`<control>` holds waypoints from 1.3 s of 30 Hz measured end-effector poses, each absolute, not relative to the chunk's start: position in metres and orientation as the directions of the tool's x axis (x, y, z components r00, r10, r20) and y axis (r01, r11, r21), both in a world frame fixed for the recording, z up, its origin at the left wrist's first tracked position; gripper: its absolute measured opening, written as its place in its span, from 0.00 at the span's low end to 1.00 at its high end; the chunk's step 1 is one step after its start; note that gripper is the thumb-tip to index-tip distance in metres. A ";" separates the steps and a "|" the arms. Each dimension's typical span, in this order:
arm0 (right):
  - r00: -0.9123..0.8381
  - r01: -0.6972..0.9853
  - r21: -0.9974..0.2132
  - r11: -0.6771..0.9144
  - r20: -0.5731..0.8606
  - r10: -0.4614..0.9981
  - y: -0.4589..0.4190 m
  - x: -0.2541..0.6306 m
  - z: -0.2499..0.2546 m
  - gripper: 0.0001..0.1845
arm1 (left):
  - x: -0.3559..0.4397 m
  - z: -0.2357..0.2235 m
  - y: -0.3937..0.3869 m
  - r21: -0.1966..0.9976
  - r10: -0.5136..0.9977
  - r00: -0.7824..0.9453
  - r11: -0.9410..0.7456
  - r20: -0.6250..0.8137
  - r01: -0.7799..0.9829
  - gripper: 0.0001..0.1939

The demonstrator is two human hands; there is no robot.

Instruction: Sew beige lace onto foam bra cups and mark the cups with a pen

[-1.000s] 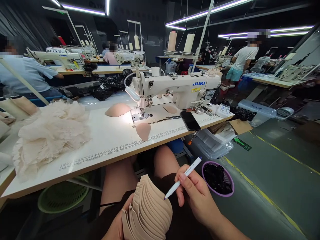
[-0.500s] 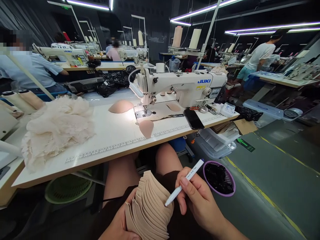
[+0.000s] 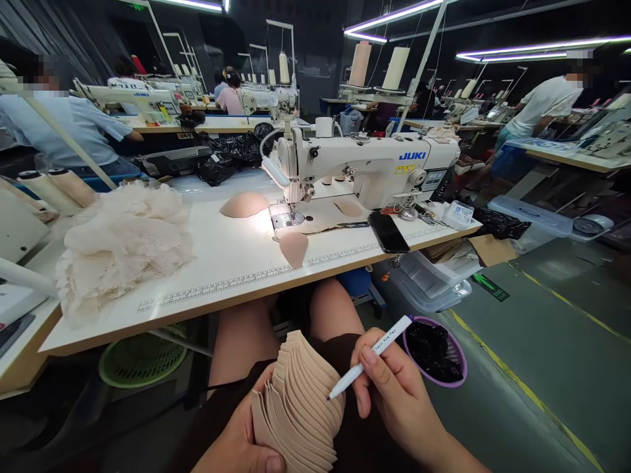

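Over my lap, my left hand (image 3: 246, 427) grips a fanned stack of beige fabric pieces (image 3: 303, 401), thumb at the front and fingers wrapped behind. My right hand (image 3: 389, 381) holds a white marker pen (image 3: 369, 358) between thumb and fingers. The pen slants down to the left, its dark tip at the right edges of the stacked layers; whether it touches them I cannot tell. Beyond, on the sewing table (image 3: 207, 263), a beige moulded cup (image 3: 294, 249) lies near the front and another cup (image 3: 244, 204) lies left of the needle.
A JUKI sewing machine (image 3: 365, 164) stands on the table, with a black phone (image 3: 389, 232) to its right. Sheer cream lace fabric (image 3: 123, 243) is heaped at left. A purple basket (image 3: 463, 374) with black plastic and a green basket (image 3: 106, 368) sit below. Other people work farther back.
The pen's tip now shows dark where its end was white before. The view has shifted slightly left, and a person at the far right leans farther over a table. My left hand keeps its grip.
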State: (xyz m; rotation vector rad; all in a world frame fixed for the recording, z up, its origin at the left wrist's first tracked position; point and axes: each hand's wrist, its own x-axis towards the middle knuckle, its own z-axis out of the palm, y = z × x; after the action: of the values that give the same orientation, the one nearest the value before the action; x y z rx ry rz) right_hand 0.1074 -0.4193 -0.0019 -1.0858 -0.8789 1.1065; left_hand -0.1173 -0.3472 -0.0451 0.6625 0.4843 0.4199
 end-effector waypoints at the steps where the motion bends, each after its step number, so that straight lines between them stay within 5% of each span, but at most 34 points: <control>1: 0.225 -0.236 -0.968 0.081 0.026 0.974 -0.420 0.107 -0.002 0.21 | -0.117 -0.045 -0.347 0.669 0.510 0.812 0.712 -0.284 -0.213 0.67; 6: 0.189 -0.300 -0.952 0.066 0.009 0.982 -0.421 0.105 -0.003 0.20 | -0.114 -0.044 -0.347 0.686 0.528 0.813 0.687 -0.246 -0.238 0.59; 39: 0.141 -0.182 -0.981 0.069 0.043 0.989 -0.425 0.101 0.002 0.20 | -0.114 -0.047 -0.346 0.708 0.541 0.802 0.668 -0.252 -0.228 0.58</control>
State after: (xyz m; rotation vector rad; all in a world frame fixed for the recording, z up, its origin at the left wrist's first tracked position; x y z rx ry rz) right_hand 0.1015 -0.4247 0.0017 -1.0929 -0.9998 1.1516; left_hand -0.1140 -0.3458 -0.0475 0.7169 0.4729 0.4525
